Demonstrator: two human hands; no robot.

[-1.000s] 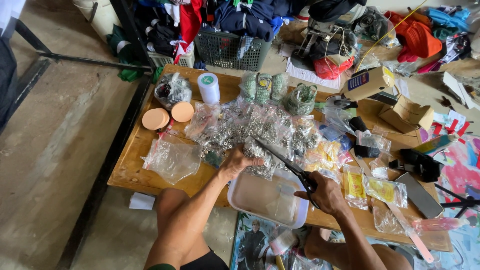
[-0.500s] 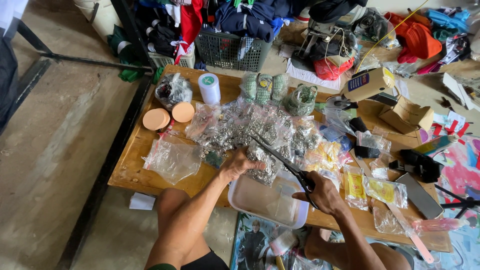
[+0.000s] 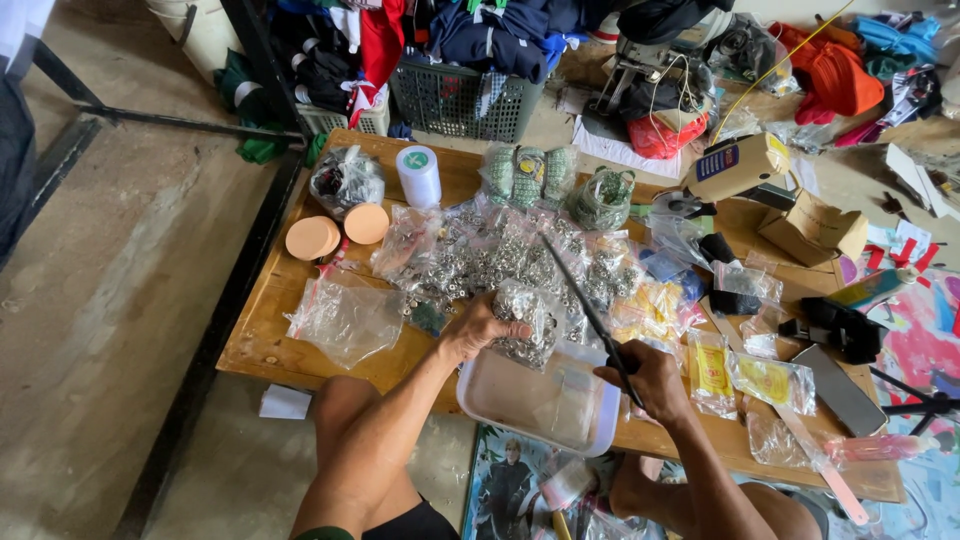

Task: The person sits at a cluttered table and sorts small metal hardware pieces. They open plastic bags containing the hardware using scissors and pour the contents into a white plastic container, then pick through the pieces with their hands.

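In the head view, the left hand (image 3: 478,328) pinches a small clear plastic bag of silvery metal rings (image 3: 527,322), fingers curled around its near edge, above the far rim of a white rectangular plastic tray (image 3: 500,400) on the low wooden table (image 3: 260,340). The right hand (image 3: 655,378) is closed in a fist around long dark scissors (image 3: 590,318), whose blades point away, just right of the bag.

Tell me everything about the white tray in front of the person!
The white tray is a shallow plastic rectangle with rounded corners and a low rim. It lies flat at the near edge of the wooden table, its near side sticking out a little over the edge. It looks nearly empty, with something clear and flat lying inside. The left hand holds a clear bag of small silvery metal bits over its far rim, and the right hand, gripping long dark scissors, is above its right end.
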